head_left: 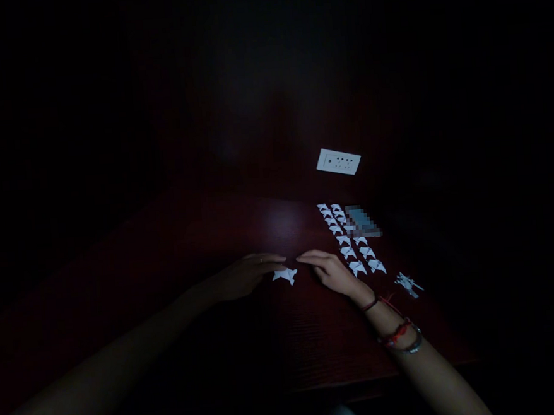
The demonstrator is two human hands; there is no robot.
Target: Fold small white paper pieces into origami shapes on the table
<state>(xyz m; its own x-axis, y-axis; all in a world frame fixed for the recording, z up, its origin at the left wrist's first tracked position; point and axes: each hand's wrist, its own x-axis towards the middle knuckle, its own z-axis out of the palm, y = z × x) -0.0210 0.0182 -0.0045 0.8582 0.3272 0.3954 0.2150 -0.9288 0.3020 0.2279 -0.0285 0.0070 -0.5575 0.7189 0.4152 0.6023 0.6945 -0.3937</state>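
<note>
A small folded white paper figure (286,276) lies on the dark red table, between and just below my hands. My left hand (249,274) reaches in from the left with its fingers stretched out, fingertips at the figure's upper left edge; whether they touch it I cannot tell. On the other side, my right hand (329,270) rests with fingers extended toward the left one, a little apart from the paper. Neither hand grips anything. Two rows of similar folded paper figures (344,241) run down the table to the right of my right hand.
A blurred, bluish rectangular thing (363,221) lies beside the far part of the rows. Thin paper scraps (408,284) sit in a small heap farther right. A white socket panel (339,161) is at the back. The table's front edge (337,385) shows faintly; the surroundings are very dark.
</note>
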